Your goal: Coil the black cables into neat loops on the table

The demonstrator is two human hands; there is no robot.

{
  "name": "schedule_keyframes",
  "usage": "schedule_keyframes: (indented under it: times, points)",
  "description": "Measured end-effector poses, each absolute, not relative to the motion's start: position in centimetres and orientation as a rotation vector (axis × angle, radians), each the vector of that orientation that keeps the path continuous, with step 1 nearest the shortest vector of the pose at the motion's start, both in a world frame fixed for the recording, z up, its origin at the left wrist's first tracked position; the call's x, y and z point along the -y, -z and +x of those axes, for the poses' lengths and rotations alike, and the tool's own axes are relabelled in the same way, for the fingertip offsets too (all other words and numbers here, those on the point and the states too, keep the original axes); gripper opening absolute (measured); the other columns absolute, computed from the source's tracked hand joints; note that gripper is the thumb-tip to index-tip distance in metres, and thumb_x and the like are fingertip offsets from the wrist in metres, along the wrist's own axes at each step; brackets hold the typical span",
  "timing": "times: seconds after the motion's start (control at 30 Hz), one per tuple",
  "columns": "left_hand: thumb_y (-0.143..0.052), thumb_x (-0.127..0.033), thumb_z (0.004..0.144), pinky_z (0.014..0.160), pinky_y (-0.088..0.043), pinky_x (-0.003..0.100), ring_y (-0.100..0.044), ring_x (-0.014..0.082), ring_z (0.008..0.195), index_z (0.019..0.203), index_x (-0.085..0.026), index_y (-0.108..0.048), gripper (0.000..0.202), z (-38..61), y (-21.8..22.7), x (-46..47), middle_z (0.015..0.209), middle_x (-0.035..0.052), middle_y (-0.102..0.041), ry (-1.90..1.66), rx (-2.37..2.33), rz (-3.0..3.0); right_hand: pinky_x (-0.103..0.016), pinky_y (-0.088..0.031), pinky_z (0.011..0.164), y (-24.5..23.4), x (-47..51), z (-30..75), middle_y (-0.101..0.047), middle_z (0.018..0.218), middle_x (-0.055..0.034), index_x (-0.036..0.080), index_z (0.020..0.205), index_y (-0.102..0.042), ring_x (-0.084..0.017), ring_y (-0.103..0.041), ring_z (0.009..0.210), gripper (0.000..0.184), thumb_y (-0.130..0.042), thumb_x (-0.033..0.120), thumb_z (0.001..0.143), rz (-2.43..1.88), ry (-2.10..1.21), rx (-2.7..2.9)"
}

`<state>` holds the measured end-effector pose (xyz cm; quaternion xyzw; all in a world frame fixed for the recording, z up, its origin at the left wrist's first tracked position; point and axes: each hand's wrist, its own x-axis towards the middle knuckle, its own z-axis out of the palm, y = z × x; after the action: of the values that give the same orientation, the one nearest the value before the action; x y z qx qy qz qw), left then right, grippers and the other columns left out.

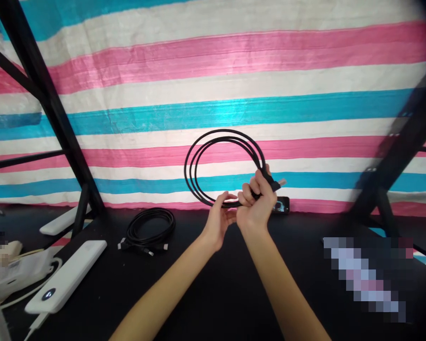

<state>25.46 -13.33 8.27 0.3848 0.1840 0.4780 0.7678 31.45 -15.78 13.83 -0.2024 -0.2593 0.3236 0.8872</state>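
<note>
A black cable [224, 130], wound in several loops, is held up above the black table in front of me. My right hand [257, 199] is closed around the gathered strands on the right side of the coil. A plug [281, 183] with a pale tip sticks out past its fingers. Low on the coil, my left hand [220, 218] has its thumb and fingers around the bottom strands, close beside the right hand. A second coiled black cable [151, 227] lies on the table to the left, its plugs showing.
A white power bank [71, 274] with a round display lies at the left, a white cord at its near end. White adapters [24, 274] sit beyond it. Behind my right hand is a phone [283, 205]. Black frame posts [57, 109] stand at both sides before a striped sheet [213, 57].
</note>
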Motion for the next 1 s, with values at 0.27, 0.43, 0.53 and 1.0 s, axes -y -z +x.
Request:
schedule_keyframes:
  times: [0.27,0.43,0.53,1.0]
  points:
    - [-0.054,-0.037,0.074,0.037,-0.022,0.019,-0.039,0.0056,0.035,0.069,-0.015,-0.052,0.022,24.8,-8.6,13.3,0.049,-0.0046,-0.05,-1.285,-0.558,0.662,-0.021,-0.017,0.036,-12.9,14.9,30.1,-0.029,0.053,0.0103,0.02,0.067,-0.044,-0.002,-0.022,0.037,0.028,-0.069,0.031,0.067,-0.445,-0.82,0.72]
    - [-0.051,-0.034,0.076,0.046,-0.035,0.019,-0.054,0.0092,0.048,0.068,-0.014,-0.056,0.022,24.2,-9.6,13.2,0.058,0.0005,-0.06,-1.477,-0.511,0.643,-0.019,-0.034,0.043,-12.5,14.3,29.8,-0.037,0.054,0.0113,0.021,0.08,-0.051,-0.003,-0.037,0.041,0.026,-0.072,0.031,0.067,-0.428,-0.833,0.671]
    - [-0.052,-0.031,0.077,0.057,-0.042,0.019,-0.058,0.0099,0.057,0.064,-0.014,-0.058,0.022,23.8,-10.3,13.3,0.06,0.0014,-0.062,-1.59,-0.414,0.619,-0.02,-0.044,0.055,-12.3,14.0,29.3,-0.043,0.054,0.0101,0.019,0.079,-0.053,-0.006,-0.05,0.05,0.028,-0.074,0.03,0.065,-0.429,-0.833,0.59]
    - [-0.058,-0.024,0.079,0.081,-0.044,0.028,-0.061,0.0203,0.095,0.092,-0.014,-0.066,0.019,23.6,-11.3,14.5,0.102,0.0085,-0.066,-1.102,-0.228,0.737,-0.026,-0.046,0.069,-12.5,14.4,30.0,-0.063,0.088,0.0001,0.02,0.096,-0.064,-0.015,-0.059,0.081,0.037,-0.071,0.037,0.063,-0.679,-0.631,0.6]
